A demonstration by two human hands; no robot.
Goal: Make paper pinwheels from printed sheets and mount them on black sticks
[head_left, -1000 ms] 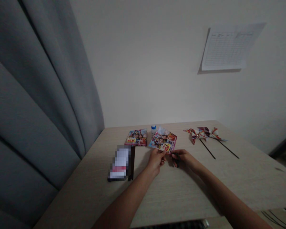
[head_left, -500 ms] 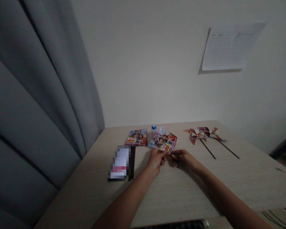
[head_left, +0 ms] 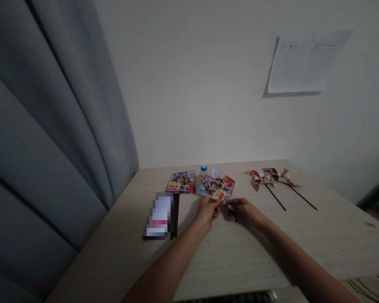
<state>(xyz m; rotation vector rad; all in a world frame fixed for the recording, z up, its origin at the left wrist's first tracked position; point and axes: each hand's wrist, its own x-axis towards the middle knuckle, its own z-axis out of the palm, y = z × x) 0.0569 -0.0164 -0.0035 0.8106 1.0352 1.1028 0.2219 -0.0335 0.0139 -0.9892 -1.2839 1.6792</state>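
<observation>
My left hand [head_left: 209, 209] pinches the near edge of a colourful printed paper sheet [head_left: 217, 183], which is held up tilted over the table. In my right hand [head_left: 239, 208] is a dark pair of scissors [head_left: 233, 213], its fingers closed around the handles. The scissor blades meet the sheet at its lower edge, near a yellow printed patch. Just left of the sheet lies a stack of similar printed paper [head_left: 183, 182]. Behind the sheet stands a small bottle with a blue cap [head_left: 204, 168], its lower part partly covered.
Two paper pinwheels [head_left: 261, 179] on dark sticks lie to the right. A phone with a blurred screen [head_left: 158, 215] and dark sticks [head_left: 176, 215] lie to the left. A grey curtain [head_left: 82, 84] hangs at the left, and a printed sheet [head_left: 303, 67] is on the wall.
</observation>
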